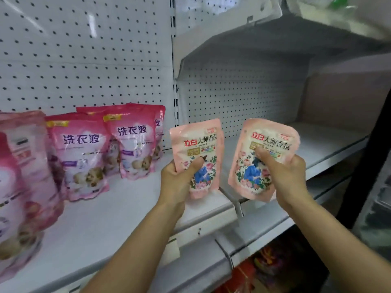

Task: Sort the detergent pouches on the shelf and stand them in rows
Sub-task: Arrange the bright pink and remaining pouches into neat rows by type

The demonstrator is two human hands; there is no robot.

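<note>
Detergent pouches fill this view of a white metal shop shelf (118, 210) backed by white pegboard (84, 60). Two small pale pink plastic pouches printed with blue and pink flowers are held up in front of the shelf, one in each hand, side by side but apart. The left hand (176, 178) grips the left floral pouch (197, 153) near its lower edge, thumb pressed across the front, and the pouch is upright. The right hand (287, 176) grips the right floral pouch (262, 157) the same way, thumb on the front, and this pouch leans slightly to the right. On the shelf to the left stand several larger, deeper pink pouches with white fronts and purple lettering (82, 155), upright in a loose group, some behind others. A blurred big pink pouch (23, 176) stands closest at the far left edge. The adjoining shelf bay (313, 149) on the right sits in shadow.
</note>
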